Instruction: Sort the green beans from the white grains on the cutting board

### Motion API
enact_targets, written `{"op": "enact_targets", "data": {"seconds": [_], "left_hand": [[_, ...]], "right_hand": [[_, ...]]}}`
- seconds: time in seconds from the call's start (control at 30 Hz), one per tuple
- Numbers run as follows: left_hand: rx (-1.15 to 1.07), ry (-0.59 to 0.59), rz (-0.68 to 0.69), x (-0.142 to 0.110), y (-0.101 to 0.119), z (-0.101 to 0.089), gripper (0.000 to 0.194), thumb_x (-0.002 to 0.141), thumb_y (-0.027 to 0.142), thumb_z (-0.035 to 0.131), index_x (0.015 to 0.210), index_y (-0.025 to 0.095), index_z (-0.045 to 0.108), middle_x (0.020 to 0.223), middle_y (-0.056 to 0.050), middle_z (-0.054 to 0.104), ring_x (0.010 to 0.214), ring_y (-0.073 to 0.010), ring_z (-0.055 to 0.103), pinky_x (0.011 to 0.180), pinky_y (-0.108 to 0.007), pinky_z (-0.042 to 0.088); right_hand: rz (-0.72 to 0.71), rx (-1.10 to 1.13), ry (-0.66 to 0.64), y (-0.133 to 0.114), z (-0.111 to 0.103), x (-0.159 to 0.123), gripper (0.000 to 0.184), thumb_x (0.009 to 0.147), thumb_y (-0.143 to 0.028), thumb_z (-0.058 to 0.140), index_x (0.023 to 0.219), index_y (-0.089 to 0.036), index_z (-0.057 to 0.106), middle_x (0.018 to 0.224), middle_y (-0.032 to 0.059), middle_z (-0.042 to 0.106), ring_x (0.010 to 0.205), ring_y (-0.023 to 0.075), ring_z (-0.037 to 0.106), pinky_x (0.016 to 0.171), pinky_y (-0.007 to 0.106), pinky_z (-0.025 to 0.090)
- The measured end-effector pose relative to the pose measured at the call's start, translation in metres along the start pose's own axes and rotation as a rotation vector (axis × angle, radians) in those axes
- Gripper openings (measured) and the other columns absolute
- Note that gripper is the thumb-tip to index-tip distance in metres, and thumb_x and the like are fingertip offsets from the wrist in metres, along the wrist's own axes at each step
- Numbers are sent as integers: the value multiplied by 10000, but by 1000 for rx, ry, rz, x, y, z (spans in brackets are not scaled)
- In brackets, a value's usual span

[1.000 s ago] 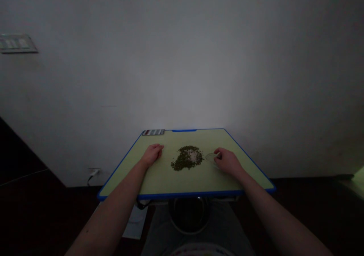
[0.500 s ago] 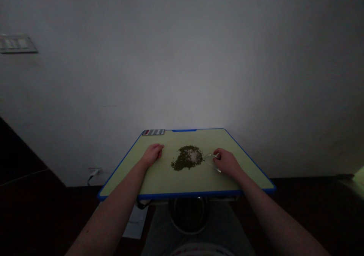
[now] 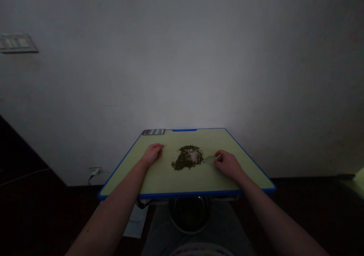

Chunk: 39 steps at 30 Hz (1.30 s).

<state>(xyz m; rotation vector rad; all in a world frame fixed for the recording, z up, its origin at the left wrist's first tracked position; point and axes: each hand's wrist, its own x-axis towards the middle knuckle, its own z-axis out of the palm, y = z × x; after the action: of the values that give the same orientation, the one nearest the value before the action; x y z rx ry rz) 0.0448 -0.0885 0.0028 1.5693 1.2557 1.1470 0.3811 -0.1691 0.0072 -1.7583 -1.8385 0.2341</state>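
My left hand (image 3: 152, 154) rests on the left part of the board, its fingers curled in and nothing visible in them. To the right of it lies a loose pile of small green grains (image 3: 183, 160), like mung beans, with a patch of pale grains (image 3: 195, 156) on its right side. Beyond the pile's right edge, my right hand (image 3: 227, 163) pinches a thin, clear, curved utensil (image 3: 210, 158). The utensil's far end points left, at the edge of the pile; its exact kind is too dim to tell.
The pale yellow board (image 3: 170, 184) has a blue rim and stands against a grey wall (image 3: 182, 59). A calculator-like device (image 3: 154, 131) lies at its back left corner. Below the front edge is a dark round bowl (image 3: 189, 214). A plugged-in cable (image 3: 95, 172) hangs at the left.
The clear utensil has turned or narrowed, and its lower strip no longer shows below my right hand. That hand has shifted very slightly right. My left hand and the pile look the same.
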Motion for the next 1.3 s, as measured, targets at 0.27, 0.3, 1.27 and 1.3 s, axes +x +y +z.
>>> {"op": "enact_targets", "data": {"seconds": [0.27,0.3,1.27,1.3], "left_hand": [[29,-6,10,-1,0,-1,350,725,426,491,481,186,415,373,46,399,366,-85,332,429,-244,262],[35,-2,10,-2,1,-1,349,725,424,491,481,185,417,373,45,402,366,-84,333,431,-245,263],[5,1,2,0,-2,-1,350,726,426,507,492,178,426,379,49,416,369,-82,341,432,-239,272],[-2,1,6,0,-3,-1,353,725,428,509,490,178,425,380,49,415,370,-81,340,432,-239,272]], "right_hand": [[-55,22,-11,-2,2,-4,176,696,-202,536,862,-189,590,682,11,634,630,129,553,589,218,356],[-60,27,-15,-2,2,-4,178,696,-203,535,866,-190,587,672,7,630,625,129,552,586,218,355],[-142,116,-103,-18,1,-21,191,690,-178,531,872,-186,588,631,-6,617,596,128,547,578,228,352],[-138,111,-89,-18,1,-22,187,692,-177,528,869,-186,588,627,-5,616,591,127,543,576,228,349]]}}
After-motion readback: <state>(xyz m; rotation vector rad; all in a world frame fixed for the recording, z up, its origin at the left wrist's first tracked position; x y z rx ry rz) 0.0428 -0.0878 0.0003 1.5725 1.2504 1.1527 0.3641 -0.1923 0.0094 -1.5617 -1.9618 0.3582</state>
